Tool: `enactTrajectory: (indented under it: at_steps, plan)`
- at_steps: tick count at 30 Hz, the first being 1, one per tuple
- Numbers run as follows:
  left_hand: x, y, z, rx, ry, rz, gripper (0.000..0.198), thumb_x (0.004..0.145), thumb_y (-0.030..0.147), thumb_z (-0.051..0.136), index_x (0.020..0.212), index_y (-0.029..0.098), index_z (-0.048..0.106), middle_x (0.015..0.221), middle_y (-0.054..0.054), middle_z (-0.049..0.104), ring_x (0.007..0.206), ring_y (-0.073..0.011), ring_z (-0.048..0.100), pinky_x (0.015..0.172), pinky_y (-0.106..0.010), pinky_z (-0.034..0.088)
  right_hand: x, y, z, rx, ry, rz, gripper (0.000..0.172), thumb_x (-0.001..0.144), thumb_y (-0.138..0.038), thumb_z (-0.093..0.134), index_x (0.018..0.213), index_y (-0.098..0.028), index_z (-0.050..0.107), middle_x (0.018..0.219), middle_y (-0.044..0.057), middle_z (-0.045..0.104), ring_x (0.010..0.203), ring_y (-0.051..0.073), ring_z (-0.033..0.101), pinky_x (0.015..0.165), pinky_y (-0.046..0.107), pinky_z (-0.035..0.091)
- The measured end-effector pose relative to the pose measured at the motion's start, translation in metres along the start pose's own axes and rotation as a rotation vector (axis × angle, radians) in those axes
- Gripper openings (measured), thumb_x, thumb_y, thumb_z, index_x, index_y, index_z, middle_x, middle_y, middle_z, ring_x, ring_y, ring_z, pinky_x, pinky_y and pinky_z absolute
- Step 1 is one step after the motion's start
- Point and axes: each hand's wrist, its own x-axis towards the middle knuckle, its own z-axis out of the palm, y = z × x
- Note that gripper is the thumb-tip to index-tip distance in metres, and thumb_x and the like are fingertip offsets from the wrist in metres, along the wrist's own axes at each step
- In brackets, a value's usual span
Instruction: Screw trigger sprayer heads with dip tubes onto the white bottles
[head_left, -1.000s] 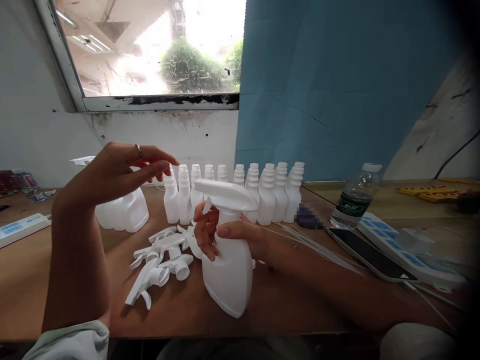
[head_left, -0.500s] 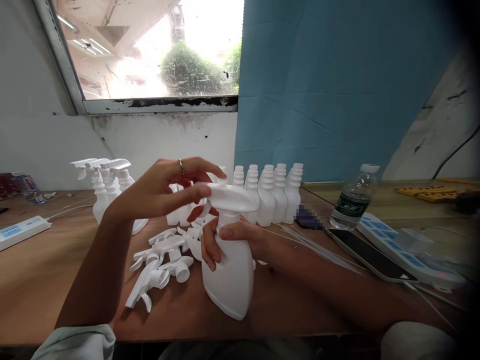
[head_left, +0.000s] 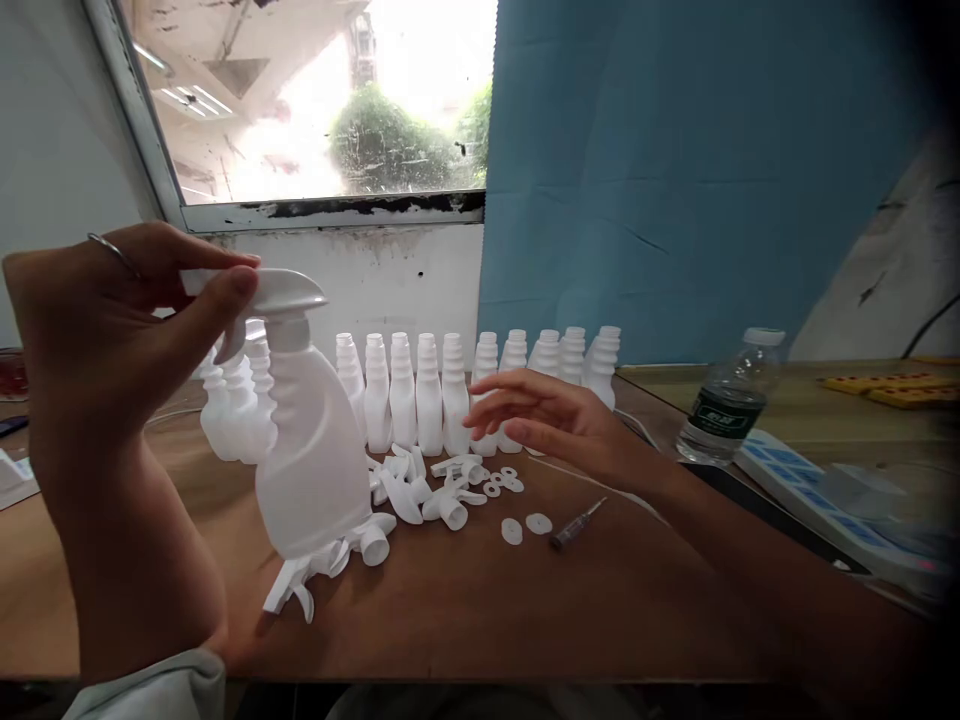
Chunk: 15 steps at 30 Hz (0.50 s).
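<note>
In my left hand (head_left: 142, 310) a white spray bottle (head_left: 315, 460) hangs by its trigger head, pinched between thumb and fingers. It is raised at the left, in front of several finished-looking bottles with heads (head_left: 232, 400). My right hand (head_left: 559, 415) holds nothing; its fingers stretch loosely leftward near the row of headless white bottles (head_left: 427, 400). Loose white trigger sprayer heads (head_left: 405, 490) lie on the table between the hands, partly covered by the held bottle. Small white discs (head_left: 512, 530) and a screwdriver (head_left: 576, 526) lie below my right hand.
A labelled water bottle (head_left: 724, 400) stands at the right beside a power strip (head_left: 806, 490) and a dark phone (head_left: 750, 500). Part of another power strip (head_left: 15, 478) shows at the left edge. A window and blue sheet (head_left: 637, 180) are behind the table.
The spray bottle has moved left and up in my left hand. My right hand has let go of the bottle's neck and moved right, uncovering the discs and screwdriver.
</note>
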Motion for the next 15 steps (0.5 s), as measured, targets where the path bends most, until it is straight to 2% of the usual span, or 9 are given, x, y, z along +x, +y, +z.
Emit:
enactTrajectory:
  at_steps: [3,6,8,10,12,15]
  plan:
    - [0.007,-0.014,0.009,0.189,0.148,-0.060,0.032,0.080,0.038,0.070,0.100,0.014,0.075,0.063,0.001,0.057,0.057,-0.0083,0.047,0.051,-0.022,0.034,-0.015,0.017,-0.016,-0.223,0.075,0.049,0.020,0.092,-0.032,0.058,0.109,-0.022,0.065,0.090,0.004,0.071,0.083,0.018,0.069,0.077,0.032,0.056]
    - [0.014,-0.030,0.024,0.334,0.088,-0.049,0.033,0.083,0.039,0.064,0.097,0.012,0.075,0.058,0.002,0.053,0.053,-0.0075,0.045,0.052,-0.021,0.035,-0.025,0.039,-0.026,-0.425,0.212,0.041,0.020,0.093,-0.035,0.055,0.087,-0.021,0.068,0.069,0.001,0.068,0.062,0.015,0.066,0.063,0.028,0.054]
    - [0.018,-0.042,0.033,0.429,0.012,-0.041,0.033,0.086,0.039,0.059,0.096,0.012,0.075,0.057,0.003,0.052,0.053,-0.0076,0.046,0.055,-0.020,0.037,-0.030,0.058,-0.031,-0.525,0.318,0.033,0.023,0.093,-0.035,0.052,0.082,-0.021,0.066,0.061,0.000,0.066,0.053,0.014,0.062,0.055,0.026,0.051]
    - [0.021,-0.056,0.042,0.506,-0.078,-0.044,0.034,0.088,0.039,0.055,0.097,0.012,0.073,0.059,0.003,0.054,0.056,-0.0088,0.049,0.061,-0.021,0.040,-0.035,0.078,-0.035,-0.643,0.364,0.031,0.023,0.094,-0.034,0.049,0.082,-0.021,0.064,0.057,-0.001,0.063,0.048,0.013,0.059,0.048,0.024,0.047]
    - [0.022,-0.069,0.050,0.551,-0.157,-0.064,0.034,0.088,0.038,0.053,0.101,0.013,0.072,0.063,0.002,0.058,0.061,-0.0106,0.053,0.067,-0.022,0.042,-0.039,0.097,-0.038,-0.832,0.314,-0.016,0.024,0.095,-0.031,0.046,0.083,-0.020,0.065,0.059,0.000,0.065,0.049,0.013,0.059,0.046,0.023,0.042]
    - [0.022,-0.085,0.060,0.625,-0.252,-0.107,0.037,0.087,0.041,0.052,0.105,0.015,0.070,0.073,-0.002,0.065,0.068,-0.0144,0.056,0.069,-0.024,0.042,-0.044,0.118,-0.042,-1.084,0.203,-0.142,0.027,0.095,-0.027,0.043,0.085,-0.018,0.067,0.058,0.002,0.065,0.048,0.013,0.057,0.050,0.025,0.039]
